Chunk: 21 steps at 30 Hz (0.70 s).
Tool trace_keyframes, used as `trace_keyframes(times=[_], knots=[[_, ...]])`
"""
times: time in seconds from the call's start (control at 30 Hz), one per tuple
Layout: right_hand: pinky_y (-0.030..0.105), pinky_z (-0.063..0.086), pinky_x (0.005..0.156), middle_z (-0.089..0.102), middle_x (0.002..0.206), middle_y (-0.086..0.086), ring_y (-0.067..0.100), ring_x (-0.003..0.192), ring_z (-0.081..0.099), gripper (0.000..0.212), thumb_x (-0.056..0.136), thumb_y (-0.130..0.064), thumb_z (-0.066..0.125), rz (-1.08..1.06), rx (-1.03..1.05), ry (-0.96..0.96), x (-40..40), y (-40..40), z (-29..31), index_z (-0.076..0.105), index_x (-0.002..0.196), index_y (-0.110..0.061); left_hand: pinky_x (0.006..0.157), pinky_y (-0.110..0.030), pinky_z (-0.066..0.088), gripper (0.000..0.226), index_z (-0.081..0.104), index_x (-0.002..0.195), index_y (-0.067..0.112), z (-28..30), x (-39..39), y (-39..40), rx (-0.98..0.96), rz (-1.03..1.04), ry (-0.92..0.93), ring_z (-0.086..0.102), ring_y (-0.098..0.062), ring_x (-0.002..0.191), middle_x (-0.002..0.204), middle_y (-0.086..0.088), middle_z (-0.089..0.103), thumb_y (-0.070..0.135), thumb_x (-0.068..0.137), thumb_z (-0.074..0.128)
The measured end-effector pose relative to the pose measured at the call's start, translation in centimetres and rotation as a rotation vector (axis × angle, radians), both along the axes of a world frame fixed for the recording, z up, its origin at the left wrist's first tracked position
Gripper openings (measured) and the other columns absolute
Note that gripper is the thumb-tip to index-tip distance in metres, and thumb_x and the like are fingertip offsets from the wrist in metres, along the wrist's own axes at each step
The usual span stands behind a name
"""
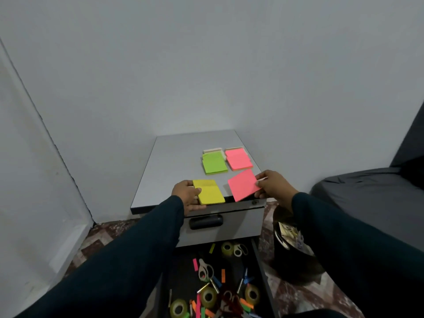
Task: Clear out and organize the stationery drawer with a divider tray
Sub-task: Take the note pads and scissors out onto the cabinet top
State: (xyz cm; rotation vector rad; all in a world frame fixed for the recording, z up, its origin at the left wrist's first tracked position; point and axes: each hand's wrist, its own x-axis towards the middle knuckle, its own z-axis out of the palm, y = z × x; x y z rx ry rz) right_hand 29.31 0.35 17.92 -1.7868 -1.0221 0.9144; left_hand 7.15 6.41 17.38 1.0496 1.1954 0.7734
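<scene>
My left hand [187, 195] grips a yellow sticky-note pad [210, 192] at the front edge of the grey cabinet top [174, 161]. In my right hand [273, 185] a pink sticky-note pad [243, 184] is pinched by its right edge and held tilted just above the front edge. Farther back on the top lie a green pad [214, 163] and another pink pad [238, 159], side by side. Below, the open drawer [220, 281] holds tape rolls [208, 296], scissors [205, 270], and several coloured strips and clips.
The cabinet's upper drawer with its black handle [206, 221] is closed. A black bin [293, 253] with papers stands on the floor at the right. Beyond it is a dark grey bed or sofa [371, 198]. White walls close in behind and at the left.
</scene>
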Motion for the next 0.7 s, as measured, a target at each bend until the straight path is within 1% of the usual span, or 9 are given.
trace_keyframes(times=[0.1, 0.3, 0.43, 0.53, 0.6, 0.7], knots=[[0.019, 0.048, 0.045, 0.060, 0.078, 0.013, 0.016, 0.058, 0.057, 0.015, 0.097, 0.000, 0.041, -0.069, 0.020, 0.033, 0.8, 1.9, -0.1, 0.047, 0.108, -0.007, 0.077, -0.042, 0.051, 0.037, 0.046, 0.129, 0.007, 0.2, 1.3, 2.2, 0.023, 0.005, 0.026, 0.057, -0.029, 0.094, 0.109, -0.013, 0.054, -0.006, 0.095, 0.045], [0.022, 0.051, 0.053, 0.059, 0.080, 0.013, 0.017, 0.060, 0.058, 0.019, 0.095, 0.005, 0.040, -0.146, 0.047, 0.081, 2.4, 5.7, -0.6, 0.045, 0.110, -0.007, 0.084, -0.040, 0.052, 0.036, 0.049, 0.129, 0.006, -0.2, 3.8, 6.0, 0.033, 0.021, 0.070, 0.058, -0.026, 0.093, 0.108, -0.012, 0.057, -0.005, 0.095, 0.045], [0.022, 0.051, 0.051, 0.058, 0.080, 0.013, 0.018, 0.060, 0.058, 0.021, 0.095, 0.006, 0.038, -0.149, 0.043, 0.099, 2.7, 7.6, -1.1, 0.046, 0.111, -0.006, 0.079, -0.036, 0.052, 0.035, 0.049, 0.128, 0.003, -0.7, 5.3, 7.9, 0.055, 0.033, 0.078, 0.058, -0.026, 0.095, 0.120, -0.018, 0.058, -0.005, 0.095, 0.046], [0.021, 0.051, 0.048, 0.057, 0.080, 0.012, 0.017, 0.059, 0.057, 0.023, 0.095, 0.008, 0.037, -0.163, 0.024, 0.100, 2.7, 8.7, -1.6, 0.046, 0.111, -0.005, 0.077, -0.035, 0.053, 0.036, 0.049, 0.129, 0.002, -1.2, 6.1, 8.5, 0.048, 0.054, 0.087, 0.059, -0.029, 0.095, 0.119, -0.019, 0.058, -0.006, 0.094, 0.048], [0.024, 0.050, 0.053, 0.057, 0.077, 0.012, 0.017, 0.059, 0.056, 0.025, 0.093, 0.009, 0.037, -0.184, 0.013, 0.083, 2.8, 9.2, -1.9, 0.048, 0.113, -0.003, 0.077, -0.036, 0.054, 0.038, 0.048, 0.130, 0.001, -1.6, 6.3, 8.9, 0.058, 0.056, 0.100, 0.061, -0.033, 0.100, 0.124, -0.021, 0.057, -0.006, 0.093, 0.049], [0.028, 0.051, 0.062, 0.056, 0.077, 0.010, 0.017, 0.059, 0.053, 0.028, 0.092, 0.009, 0.038, -0.213, 0.004, 0.044, 2.9, 9.8, -2.2, 0.051, 0.114, -0.001, 0.082, -0.039, 0.054, 0.036, 0.050, 0.127, -0.002, -1.9, 6.3, 9.8, 0.086, 0.077, 0.127, 0.060, -0.038, 0.109, 0.124, -0.024, 0.057, -0.006, 0.091, 0.053]])
